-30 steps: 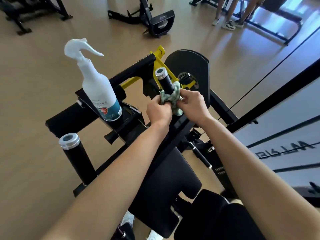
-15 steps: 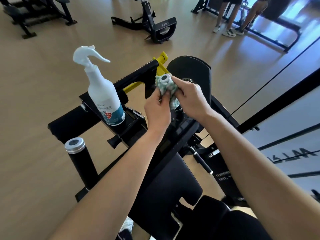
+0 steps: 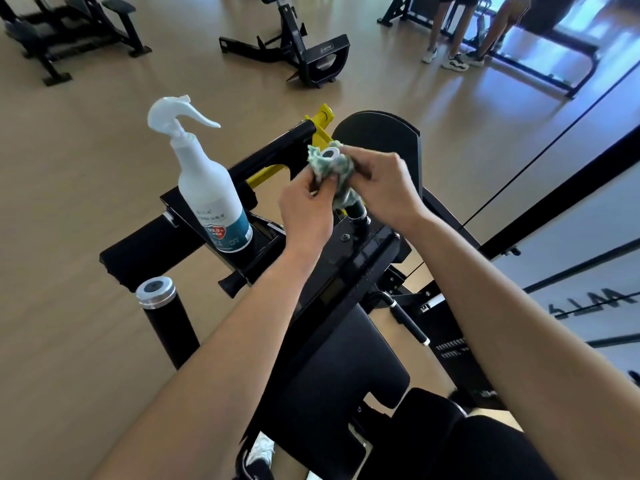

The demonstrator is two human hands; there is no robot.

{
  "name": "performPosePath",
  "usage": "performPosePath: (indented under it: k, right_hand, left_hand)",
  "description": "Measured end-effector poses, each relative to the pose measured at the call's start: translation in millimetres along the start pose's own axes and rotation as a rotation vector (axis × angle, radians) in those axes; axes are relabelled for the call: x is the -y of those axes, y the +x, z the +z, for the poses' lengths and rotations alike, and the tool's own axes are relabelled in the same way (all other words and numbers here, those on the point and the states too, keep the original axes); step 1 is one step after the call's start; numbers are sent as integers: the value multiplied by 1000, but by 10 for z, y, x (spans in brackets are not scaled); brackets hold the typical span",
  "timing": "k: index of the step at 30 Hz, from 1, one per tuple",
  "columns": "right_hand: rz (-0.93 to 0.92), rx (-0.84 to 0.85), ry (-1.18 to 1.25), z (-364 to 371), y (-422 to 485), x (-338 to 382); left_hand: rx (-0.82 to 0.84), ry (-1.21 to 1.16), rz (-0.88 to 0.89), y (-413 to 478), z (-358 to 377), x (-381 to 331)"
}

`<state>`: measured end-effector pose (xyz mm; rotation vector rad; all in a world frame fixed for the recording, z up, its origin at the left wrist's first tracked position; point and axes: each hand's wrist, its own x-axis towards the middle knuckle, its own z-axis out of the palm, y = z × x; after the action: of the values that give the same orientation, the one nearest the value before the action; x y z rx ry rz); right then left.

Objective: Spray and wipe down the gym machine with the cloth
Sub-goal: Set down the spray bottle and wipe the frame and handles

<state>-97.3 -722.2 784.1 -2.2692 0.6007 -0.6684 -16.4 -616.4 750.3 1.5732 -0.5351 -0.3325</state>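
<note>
A black gym machine (image 3: 349, 271) with yellow parts stands in front of me. Its right handle (image 3: 328, 154) sticks up, with a green and white cloth (image 3: 334, 168) wrapped round its top end. My left hand (image 3: 306, 209) pinches the cloth from the left. My right hand (image 3: 384, 183) grips the cloth from the right. A white spray bottle (image 3: 207, 181) stands upright on the machine's frame, left of my hands.
The machine's left handle (image 3: 162, 313) with a silver cap rises at lower left. A black seat pad (image 3: 332, 386) lies below my arms. Other machines (image 3: 304, 46) stand on the tan floor, and people's legs (image 3: 450, 32) show at the far right.
Both hands slid the cloth up the right handle from its lower part to its capped end, so the cloth now surrounds the cap.
</note>
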Motion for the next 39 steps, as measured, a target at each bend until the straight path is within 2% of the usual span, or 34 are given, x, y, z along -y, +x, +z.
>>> performPosePath:
  k: [2,4,8,11,15,17,22,25,28,30,32,34,37,39]
  right_hand:
    - [-14,-25,35,-1,48,31]
    - [15,-39,-16,9,-58,-72]
    - [185,26,-80,44,-372,-337]
    - [268,88,-138,25,-420,-388]
    - [374,71,90,73,-395,-280]
    - [302,9,167,115,-377,-240]
    - [167,-10,102,317,-207,45]
    - [140,-104,141,491,-100,172]
    - [155,-127,126,511,-30,127]
    - [163,-97,110,466,-19,40]
    - [188,-46,105,438,-50,-70]
    - [249,6,116,422,-107,-210]
    - [354,34,101,412,-147,-313]
    - [367,30,48,421,-98,-275]
  left_hand:
    - [-12,0,27,27,-14,-12]
    - [38,97,9,-17,0,52]
    - [226,329,-94,-111,115,241]
    - [263,365,-160,-128,142,252]
    - [194,124,-153,-198,41,144]
    - [179,-58,-184,-190,-22,44]
    - [136,-454,-384,-146,-122,-229]
    - [140,-541,-494,-201,-174,-214]
    - [-96,-520,-551,-183,-198,-128]
    - [-171,-471,-515,-159,-212,-77]
    - [-124,-434,-460,-140,-208,-62]
    - [-67,-345,-333,-98,-201,-68]
    - [1,-288,-138,20,-185,-137]
    - [21,-263,-77,120,-177,-152]
